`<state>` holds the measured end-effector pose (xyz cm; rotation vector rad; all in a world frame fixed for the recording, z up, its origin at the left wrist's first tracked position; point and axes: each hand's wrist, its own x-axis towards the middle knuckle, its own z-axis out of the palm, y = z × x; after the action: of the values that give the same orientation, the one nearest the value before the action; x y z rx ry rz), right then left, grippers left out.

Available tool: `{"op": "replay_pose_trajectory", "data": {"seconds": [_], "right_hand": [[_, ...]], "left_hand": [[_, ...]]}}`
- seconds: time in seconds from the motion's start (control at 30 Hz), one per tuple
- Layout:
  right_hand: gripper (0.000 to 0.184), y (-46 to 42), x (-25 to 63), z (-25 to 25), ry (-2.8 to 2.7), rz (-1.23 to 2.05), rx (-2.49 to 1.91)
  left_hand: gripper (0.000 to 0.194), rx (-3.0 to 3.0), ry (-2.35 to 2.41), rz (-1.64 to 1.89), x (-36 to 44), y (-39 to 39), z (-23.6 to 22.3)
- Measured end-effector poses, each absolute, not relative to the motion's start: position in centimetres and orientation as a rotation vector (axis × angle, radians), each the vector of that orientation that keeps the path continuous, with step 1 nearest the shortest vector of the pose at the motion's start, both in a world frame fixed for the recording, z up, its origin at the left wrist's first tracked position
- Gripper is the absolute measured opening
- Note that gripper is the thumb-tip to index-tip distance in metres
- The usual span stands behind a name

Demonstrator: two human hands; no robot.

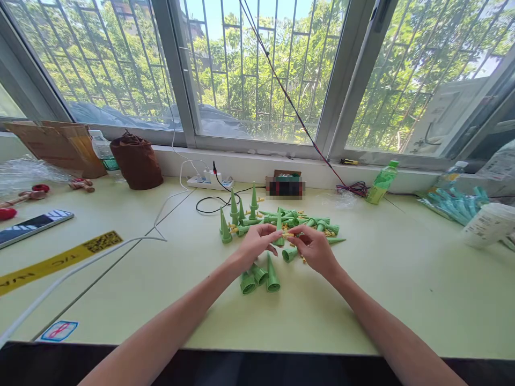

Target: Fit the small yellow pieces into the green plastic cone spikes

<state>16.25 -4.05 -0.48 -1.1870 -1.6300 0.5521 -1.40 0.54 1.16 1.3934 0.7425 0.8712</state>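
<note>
My left hand [259, 244] is closed around a green plastic watering spike [279, 222] that points upward. In the fingertips of my right hand [316, 247] is a small yellow valve [286, 234], which meets the spike's side; how deep it sits I cannot tell. Under my left wrist lie several green spikes [273, 276] with open threaded ends facing me. Behind my hands is a heap of more spikes [289, 216] and loose yellow valves [330, 232]. Several spikes [233, 209] stand upright at the left of the heap, some with yellow valves in their sides.
On the left are a phone [34, 228], yellow tape [60, 261], a white cable [84, 262] and a brown drawstring bag [135, 161]. A power strip [211, 181] lies by the window. Rightward stand a green bottle [381, 183], a white cup [488, 225] and bagged teal items [458, 203].
</note>
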Motion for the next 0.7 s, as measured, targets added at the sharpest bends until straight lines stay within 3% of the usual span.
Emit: {"op": "replay_pose_trajectory", "data": {"seconds": [0.7], "right_hand": [[0.044, -3.87, 16.41, -0.64, -1.752, 0.436, -1.260]], "left_hand": [[0.028, 1.802, 0.718, 1.010, -1.26, 0.42, 0.37]]}}
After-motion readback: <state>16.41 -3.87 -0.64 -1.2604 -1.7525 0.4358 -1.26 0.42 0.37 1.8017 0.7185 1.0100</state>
